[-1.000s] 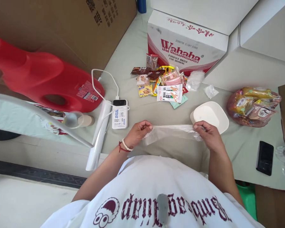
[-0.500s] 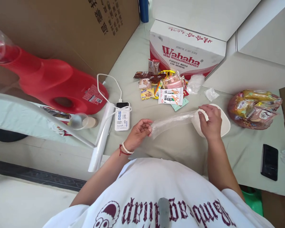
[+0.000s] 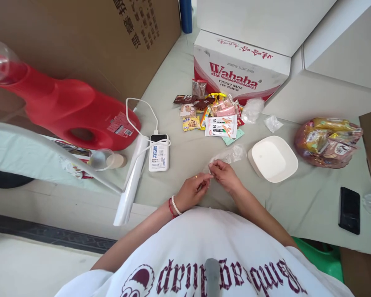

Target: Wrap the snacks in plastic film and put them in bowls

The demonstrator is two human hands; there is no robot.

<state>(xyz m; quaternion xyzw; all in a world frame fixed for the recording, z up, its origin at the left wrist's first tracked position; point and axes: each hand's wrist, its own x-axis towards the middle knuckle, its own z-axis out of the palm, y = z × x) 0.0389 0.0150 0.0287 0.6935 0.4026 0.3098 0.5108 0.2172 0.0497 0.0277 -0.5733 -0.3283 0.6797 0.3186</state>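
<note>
Right in front of the white shirt, I see the left hand (image 3: 193, 190) and the right hand (image 3: 224, 175) meet, fingertips almost touching. Both pinch one end of a thin clear plastic bag (image 3: 231, 154) in a tight, narrow grip. The rest of the bag lies crumpled on the pale green table (image 3: 309, 198), running off toward one o'clock.

At two o'clock, just beside the bag, sits a white bowl (image 3: 273, 159). It looks bare inside. At ten o'clock lie a roll of plastic (image 3: 131, 181) and a white power bank (image 3: 158, 152) with its cord.

Farther off at twelve o'clock is a heap of small snack packs (image 3: 218, 117), apart from the bag. Behind the heap stands a Wahaha box (image 3: 238, 68).

I judge the work with the bag is at an early point. Its end is pinched, its mouth does not look open, and I think nothing is inside, though it is too see-through to be sure.
</note>
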